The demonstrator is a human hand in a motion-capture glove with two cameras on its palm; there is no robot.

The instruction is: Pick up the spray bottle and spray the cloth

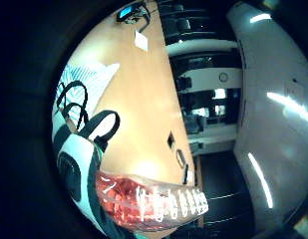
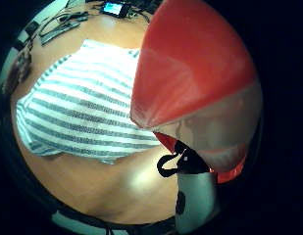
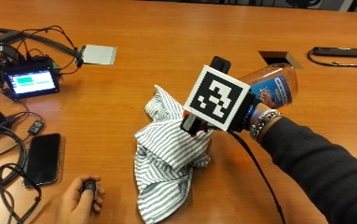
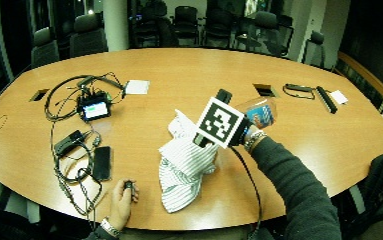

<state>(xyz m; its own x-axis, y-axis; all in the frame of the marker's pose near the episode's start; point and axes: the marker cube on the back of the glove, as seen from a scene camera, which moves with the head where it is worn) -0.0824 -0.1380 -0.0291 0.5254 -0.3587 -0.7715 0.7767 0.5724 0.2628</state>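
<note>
So from where I'm standing, the person's black-gloved right hand (image 3: pixel 243 114) has the clear plastic spray bottle with the blue and orange label (image 3: pixel 272 86) up off the orange-brown wooden table (image 3: pixel 166 42). The marker covers most of the hand in the outside view, so I can't count fingers on it, but the bottle is in the air with its base poking out past the back of the hand, and the thumb-side palm view is filled with its red body, so I'd say the fingers are wrapped round it.

What matters is the aim. The bottle lies tipped over, its long axis running from the base, up and away on the far side of the fingers, down to the nozzle end on the near side. The rumpled grey-and-white striped cloth (image 3: pixel 168 161) sits on the table just beyond and below the fingertips, right off the nozzle end. I can't actually see the nozzle itself. The thumb-side view shows the stripes spread out past the bottle (image 2: pixel 195 88), so it looks pointed the right way.

My guess is the pick-up is done and the squeeze is what's left.

The bare hand (image 3: pixel 78 200) rests on the table on the cloth's other side, holding a small black clicker (image 3: pixel 90 186).
</note>
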